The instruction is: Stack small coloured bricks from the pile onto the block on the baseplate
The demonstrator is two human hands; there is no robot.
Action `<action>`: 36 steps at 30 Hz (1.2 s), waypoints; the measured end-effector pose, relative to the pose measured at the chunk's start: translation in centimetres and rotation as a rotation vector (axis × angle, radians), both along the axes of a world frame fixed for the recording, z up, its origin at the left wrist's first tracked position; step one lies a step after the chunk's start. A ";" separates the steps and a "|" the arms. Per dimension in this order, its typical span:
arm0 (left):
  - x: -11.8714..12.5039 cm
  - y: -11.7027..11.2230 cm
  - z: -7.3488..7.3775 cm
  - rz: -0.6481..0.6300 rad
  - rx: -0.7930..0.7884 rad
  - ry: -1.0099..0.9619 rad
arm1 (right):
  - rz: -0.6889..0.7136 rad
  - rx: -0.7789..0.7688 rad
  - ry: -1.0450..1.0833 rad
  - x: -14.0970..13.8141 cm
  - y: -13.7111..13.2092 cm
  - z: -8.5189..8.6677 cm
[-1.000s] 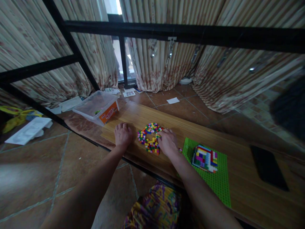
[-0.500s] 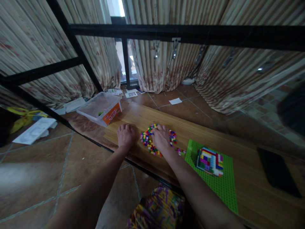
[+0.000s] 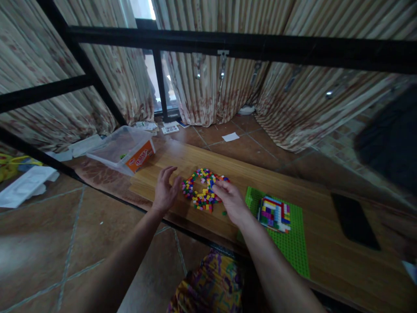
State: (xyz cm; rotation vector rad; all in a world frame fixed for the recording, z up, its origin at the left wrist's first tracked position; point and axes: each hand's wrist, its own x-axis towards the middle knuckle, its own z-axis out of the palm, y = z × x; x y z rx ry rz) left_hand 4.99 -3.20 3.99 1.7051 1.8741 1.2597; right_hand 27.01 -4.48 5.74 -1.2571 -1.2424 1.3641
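A ring-like pile of small coloured toy bricks [image 3: 203, 202] lies on the wooden tabletop. My left hand [image 3: 167, 190] is just left of the pile, raised a little, its fingers apart and nothing in them. At the pile's right side is my right hand [image 3: 230, 199], thumb and fingers drawn together over the bricks. Whether a brick sits between those fingertips is too small to tell. To the right, a green baseplate [image 3: 298, 248] carries a low rectangular build of multicoloured bricks [image 3: 273, 214].
A clear plastic box [image 3: 107, 150] with an orange label stands at the table's left end, a few green pieces inside. A flat black object [image 3: 355, 221] lies on the right. Dark metal bars [image 3: 182, 37] cross in front of striped curtains. Papers lie on the tiled floor.
My left hand has lifted from the tabletop and spread its fingers. My right hand has moved from over the pile's middle to its right side, where loose bricks now lie closer in.
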 end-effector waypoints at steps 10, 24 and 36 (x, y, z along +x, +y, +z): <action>9.7 -5.6 5.1 -0.585 -0.378 -0.850 | -0.023 -0.363 0.649 2.4 -6.6 1.9; 12.0 -10.6 3.1 -0.554 -0.592 -0.841 | -0.175 -0.202 0.292 3.8 -11.5 0.5; 10.8 -6.1 1.0 -0.406 -0.217 0.045 | -0.614 -0.171 0.136 15.5 -14.5 -0.3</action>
